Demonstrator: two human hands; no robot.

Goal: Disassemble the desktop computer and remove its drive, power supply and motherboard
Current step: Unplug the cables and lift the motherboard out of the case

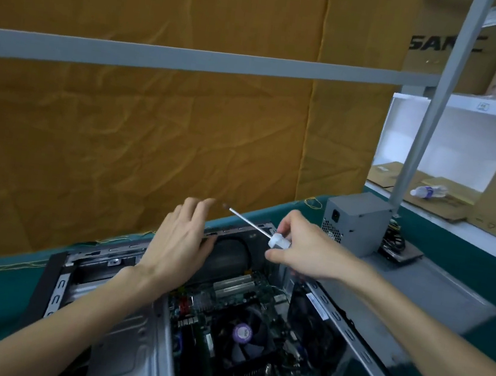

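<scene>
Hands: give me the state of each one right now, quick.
Left hand: open, fingers straight, resting on the far rim of the computer case.
Right hand: closed around the white handle of a screwdriver.

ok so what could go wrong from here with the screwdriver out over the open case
1. The right hand holds the screwdriver above the open case; a slip could drop its tip onto the motherboard or the fan.
2. The left hand rests on the case's bare metal edge, which might cut it.
3. The power supply stands on end on the side panel; an elbow could topple it.
</scene>
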